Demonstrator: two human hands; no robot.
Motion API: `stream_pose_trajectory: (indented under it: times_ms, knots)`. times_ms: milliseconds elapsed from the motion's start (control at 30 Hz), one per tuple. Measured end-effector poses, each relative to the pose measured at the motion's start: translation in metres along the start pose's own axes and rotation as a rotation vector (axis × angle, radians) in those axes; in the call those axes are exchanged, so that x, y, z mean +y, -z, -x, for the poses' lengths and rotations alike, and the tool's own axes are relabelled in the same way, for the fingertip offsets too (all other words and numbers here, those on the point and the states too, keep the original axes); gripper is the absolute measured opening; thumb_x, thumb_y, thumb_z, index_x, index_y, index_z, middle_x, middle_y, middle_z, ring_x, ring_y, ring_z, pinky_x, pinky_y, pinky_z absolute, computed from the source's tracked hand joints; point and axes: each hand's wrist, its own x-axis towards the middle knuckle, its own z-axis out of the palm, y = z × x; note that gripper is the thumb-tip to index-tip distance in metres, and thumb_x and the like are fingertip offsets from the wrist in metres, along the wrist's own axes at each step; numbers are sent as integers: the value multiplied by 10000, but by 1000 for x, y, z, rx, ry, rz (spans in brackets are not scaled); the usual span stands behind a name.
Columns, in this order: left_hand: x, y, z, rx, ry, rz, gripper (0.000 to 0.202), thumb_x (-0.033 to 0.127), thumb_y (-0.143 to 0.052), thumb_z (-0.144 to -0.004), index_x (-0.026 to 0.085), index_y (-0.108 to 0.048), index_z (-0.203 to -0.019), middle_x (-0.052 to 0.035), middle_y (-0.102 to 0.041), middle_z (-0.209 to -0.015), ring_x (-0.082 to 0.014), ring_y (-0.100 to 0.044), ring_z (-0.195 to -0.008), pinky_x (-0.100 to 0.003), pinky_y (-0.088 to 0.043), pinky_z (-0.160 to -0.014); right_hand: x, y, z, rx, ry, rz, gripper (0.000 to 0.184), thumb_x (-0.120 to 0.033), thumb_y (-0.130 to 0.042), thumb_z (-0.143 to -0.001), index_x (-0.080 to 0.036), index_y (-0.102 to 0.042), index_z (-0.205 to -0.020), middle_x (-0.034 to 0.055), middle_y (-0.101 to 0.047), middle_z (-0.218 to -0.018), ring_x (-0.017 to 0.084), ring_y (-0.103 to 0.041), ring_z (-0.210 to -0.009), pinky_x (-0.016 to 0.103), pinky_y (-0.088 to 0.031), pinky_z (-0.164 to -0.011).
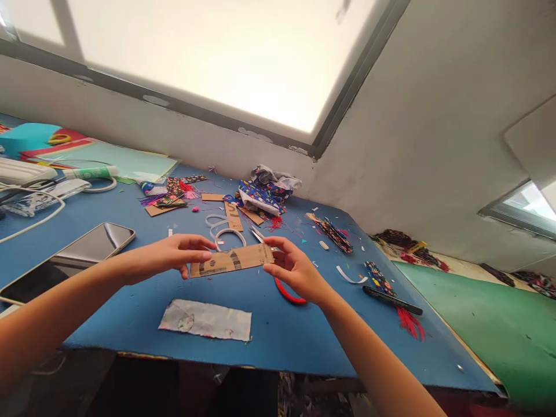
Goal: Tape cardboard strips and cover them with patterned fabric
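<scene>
A brown cardboard strip (247,259) with dark print is held above the blue table between both hands. Its left end is pinched by my left hand (189,253), thumb on the near face. At the other end, my right hand (289,267) grips it between thumb and fingers. Below lies a rectangular piece of fabric (206,319), pale side up, with frayed edges. Scissors with a red handle (290,291) rest on the table, partly hidden behind the cardboard and my right hand. A roll of white tape (231,231) lies just beyond the strip.
A smartphone (69,260) lies at the left. Patterned fabric scraps (263,194) are heaped near the wall, beside more cardboard strips (233,215). Toward the right are fabric bookmarks with tassels (334,234) and a black pen-like tool (393,300). The table's front edge (304,369) runs below.
</scene>
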Motion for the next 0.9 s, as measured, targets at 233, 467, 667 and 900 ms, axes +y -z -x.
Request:
stream_pose_trajectory:
  times_ms: [233,467,667,900]
  knots:
    - [-49,-12,14,182,-120,-518,505,407,-576,-753,228,-527,-1222,-50,-625,-1161,-224,-609,-946,-322,-492,-837,25,-25,24,58,-87,387,384,-232,-708,-723,-182,-597,-1088,93,-611,-1103,256,-538,-1078,443,-391,-986]
    - [-66,-33,46,369,-36,-653,459,527,-510,-776,182,-600,-1065,-120,-593,-1137,-339,-532,-1056,-433,-378,-914,17,-56,63,104,-110,558,317,-262,-629,-823,-125,-623,-1110,139,-571,-1074,282,-513,-1042,449,-378,-963]
    - [-63,-33,49,251,12,-592,245,467,-581,-708,237,-633,-777,-26,-628,-849,-253,-592,-824,-321,-427,-715,14,-72,73,37,-132,506,155,-182,-655,-799,-168,-649,-954,79,-570,-1022,218,-534,-987,358,-403,-919]
    - [-54,-22,39,88,72,-484,439,353,-602,-634,207,-575,-1047,29,-633,-737,-192,-587,-676,-258,-425,-585,11,-68,65,-33,-250,351,358,-169,-673,-748,-181,-555,-1086,20,-593,-924,150,-542,-806,271,-441,-753]
